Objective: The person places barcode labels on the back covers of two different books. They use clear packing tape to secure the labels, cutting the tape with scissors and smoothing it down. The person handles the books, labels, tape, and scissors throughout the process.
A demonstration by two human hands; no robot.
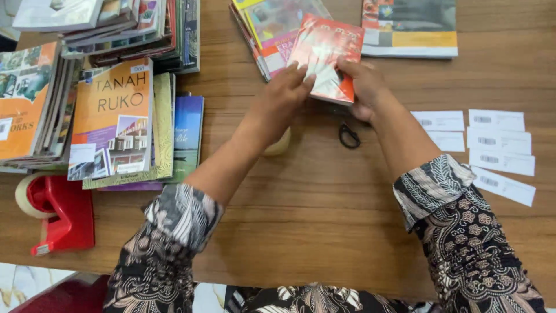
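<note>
Gripping red book point(325, 55): left hand point(285, 93), right hand point(364, 87) both closed on it; white labels point(498, 142) lying unused, book stacks point(110, 122) waiting

Open worktop near the person, books crowding the far and left sides

The worktop point(324, 220) lies bare across the near middle, between the two forearms and out to its near edge. At the left, book stacks point(87, 104) and a red tape dispenser point(61, 214) block the way. Far off, a pile of books point(272, 29) and one thick book point(408, 29) close the far edge. White label strips point(492, 150) lie flat at the right. Black scissors point(348, 136) lie under the right hand point(362, 87).
</note>
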